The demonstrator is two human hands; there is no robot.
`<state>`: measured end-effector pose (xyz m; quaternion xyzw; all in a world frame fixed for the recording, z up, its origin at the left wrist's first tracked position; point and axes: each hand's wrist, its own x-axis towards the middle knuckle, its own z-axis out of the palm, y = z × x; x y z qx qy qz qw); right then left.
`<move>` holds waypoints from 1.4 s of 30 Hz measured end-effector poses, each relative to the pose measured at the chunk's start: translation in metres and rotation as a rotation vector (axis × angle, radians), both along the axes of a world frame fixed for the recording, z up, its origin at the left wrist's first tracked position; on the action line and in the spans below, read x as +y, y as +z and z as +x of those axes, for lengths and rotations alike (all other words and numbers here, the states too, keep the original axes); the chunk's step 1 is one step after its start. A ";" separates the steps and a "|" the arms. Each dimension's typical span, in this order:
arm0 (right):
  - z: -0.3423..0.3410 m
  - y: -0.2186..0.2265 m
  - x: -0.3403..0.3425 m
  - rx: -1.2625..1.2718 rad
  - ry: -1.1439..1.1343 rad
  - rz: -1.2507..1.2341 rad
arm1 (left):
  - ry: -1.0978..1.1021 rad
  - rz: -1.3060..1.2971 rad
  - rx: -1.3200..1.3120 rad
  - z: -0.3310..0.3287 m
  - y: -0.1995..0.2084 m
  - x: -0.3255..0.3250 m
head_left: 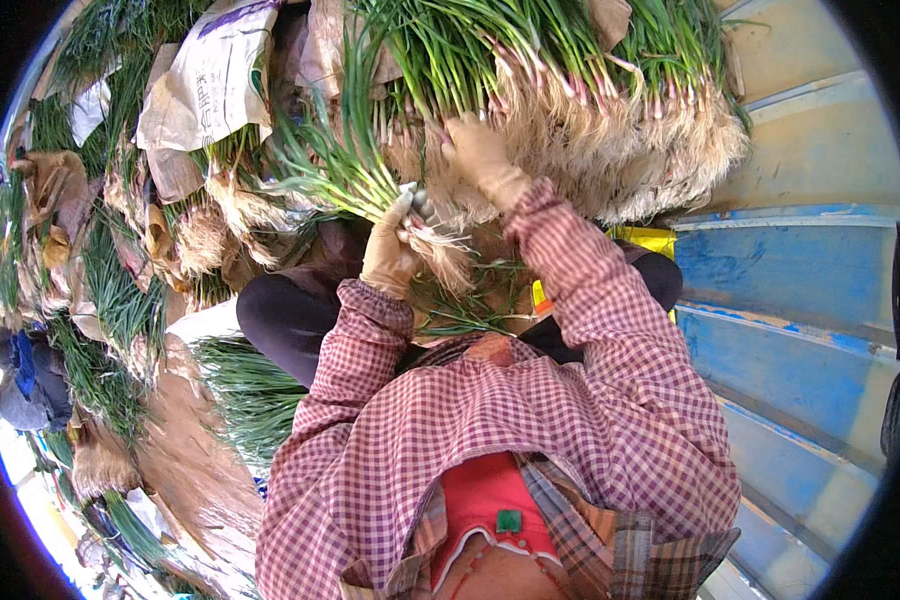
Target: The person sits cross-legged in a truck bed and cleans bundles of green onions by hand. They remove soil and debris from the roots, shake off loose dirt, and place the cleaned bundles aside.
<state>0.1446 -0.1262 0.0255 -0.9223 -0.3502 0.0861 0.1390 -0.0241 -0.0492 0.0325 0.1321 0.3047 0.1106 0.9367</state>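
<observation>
My left hand [388,250], in a beige glove, is closed round a small bunch of spring onions [362,185]. Their green leaves fan up and to the left, and the pale roots hang out at the lower right of the fist. My right hand [480,155], also gloved, reaches to the front of a big heap of spring onions [570,60]. Its fingers are closed at a spring onion stalk on the heap's near side, just above the shaggy roots [610,150]. The right palm is turned away, so the fingers' grip is partly hidden.
More bundles of spring onions [120,270] lie along the left, with a printed white sack [210,85] over some. A blue and tan ribbed metal wall [785,260] runs down the right. Loose green leaves [470,300] lie between my knees. Another bunch [245,390] lies beside my left leg.
</observation>
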 end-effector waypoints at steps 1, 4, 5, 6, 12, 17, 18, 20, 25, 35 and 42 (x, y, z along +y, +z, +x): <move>-0.018 0.013 -0.003 0.197 -0.064 0.064 | -0.040 0.135 -0.046 0.003 -0.003 0.006; -0.074 -0.004 -0.030 0.334 0.026 0.176 | -0.177 0.296 -0.191 0.006 -0.037 0.024; -0.076 -0.018 -0.037 0.152 0.095 0.329 | -0.200 0.307 -0.198 0.007 -0.037 0.022; -0.077 -0.033 -0.046 -0.031 0.166 0.484 | -0.221 0.320 -0.204 0.007 -0.038 0.019; -0.037 -0.030 -0.090 0.891 -0.335 0.601 | -0.172 0.346 -0.188 -0.004 -0.017 0.006; -0.050 -0.016 -0.025 1.395 -0.276 0.978 | -0.316 0.211 -0.004 -0.025 -0.039 -0.018; -0.052 -0.024 -0.027 1.502 -0.326 1.052 | -0.288 0.142 -0.003 -0.027 -0.041 -0.015; -0.060 -0.047 -0.031 1.718 -0.420 1.189 | -0.341 0.158 0.034 -0.036 -0.030 -0.012; -0.078 -0.063 -0.026 1.927 -0.609 1.640 | -0.233 -0.347 -0.473 -0.049 -0.037 -0.030; 0.018 0.023 -0.029 0.155 -0.254 0.140 | -0.104 -0.542 -0.638 -0.041 -0.040 0.001; -0.021 0.047 -0.047 0.342 -0.173 0.329 | -0.220 0.129 -0.241 -0.030 -0.017 -0.012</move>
